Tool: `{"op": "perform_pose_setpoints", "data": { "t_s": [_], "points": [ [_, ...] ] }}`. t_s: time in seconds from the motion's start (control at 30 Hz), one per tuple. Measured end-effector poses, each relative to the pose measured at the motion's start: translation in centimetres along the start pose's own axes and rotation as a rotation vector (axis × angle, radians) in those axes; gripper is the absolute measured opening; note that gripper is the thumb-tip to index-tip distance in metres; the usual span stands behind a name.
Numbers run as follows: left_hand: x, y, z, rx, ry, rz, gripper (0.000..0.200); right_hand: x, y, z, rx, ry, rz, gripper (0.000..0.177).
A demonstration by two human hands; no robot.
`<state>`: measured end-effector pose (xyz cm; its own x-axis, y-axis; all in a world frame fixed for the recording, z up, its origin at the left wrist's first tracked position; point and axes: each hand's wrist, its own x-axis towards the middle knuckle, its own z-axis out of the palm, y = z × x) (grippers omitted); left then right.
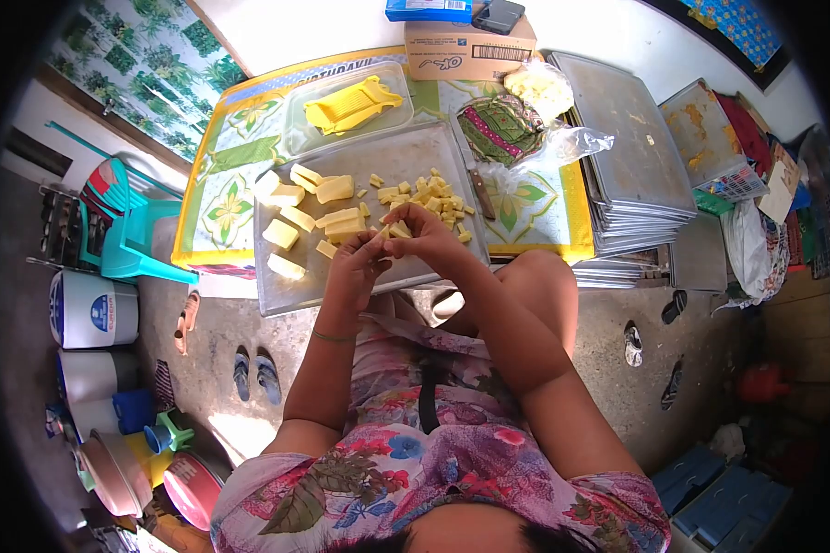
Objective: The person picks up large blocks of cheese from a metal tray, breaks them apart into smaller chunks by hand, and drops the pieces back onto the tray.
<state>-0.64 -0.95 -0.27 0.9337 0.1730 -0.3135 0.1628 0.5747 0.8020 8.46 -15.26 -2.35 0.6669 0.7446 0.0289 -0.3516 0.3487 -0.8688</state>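
Note:
Both hands meet over the near part of a metal tray point(276, 276). My left hand point(359, 263) has its fingers closed around a small yellow piece point(384, 232). Beside it, my right hand point(421, 238) pinches at the same piece, its fingertips against those of the other hand. Large pale yellow blocks point(335, 189) lie on the tray's left half, some right beside my left hand. Small cut yellow pieces point(433, 195) are heaped on the right half, just beyond my right hand. A knife point(481, 194) rests at the tray's right edge.
Behind the tray, a clear plastic container point(300, 138) holds a yellow item point(355, 104). A cardboard box point(470, 53) is at the back. To the right are a patterned cloth point(500, 129), a plastic bag point(581, 143) and stacked metal trays point(627, 138). A turquoise chair point(138, 241) stands left.

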Motion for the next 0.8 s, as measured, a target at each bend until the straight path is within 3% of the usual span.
{"op": "perform_pose_setpoints", "data": {
  "t_s": [0.17,0.27,0.37,0.47,0.67,0.8],
  "points": [
    [0.8,0.2,0.2,0.185,0.047,0.045,0.013,0.0,0.2,-0.4,0.014,0.098,0.047,0.032],
    [2.4,0.9,0.6,0.524,0.032,0.202,0.013,0.4,1.3,-0.6,0.064,0.182,0.024,0.035],
    [4.1,1.1,0.6,1.048,0.147,0.594,0.016,0.6,1.1,-0.7,0.036,0.232,-0.016,0.044],
    [4.7,1.6,0.4,1.412,0.220,0.752,0.020,0.8,0.8,-0.9,0.038,0.246,-0.093,0.053],
    [2.4,1.0,-0.5,1.891,0.074,0.608,0.035,0.9,0.4,-1.2,0.066,0.217,-0.155,0.055],
    [1.3,-0.7,-2.1,1.981,0.112,0.639,0.049,0.7,0.0,-1.0,0.057,0.230,-0.141,0.051]
  ]
}}
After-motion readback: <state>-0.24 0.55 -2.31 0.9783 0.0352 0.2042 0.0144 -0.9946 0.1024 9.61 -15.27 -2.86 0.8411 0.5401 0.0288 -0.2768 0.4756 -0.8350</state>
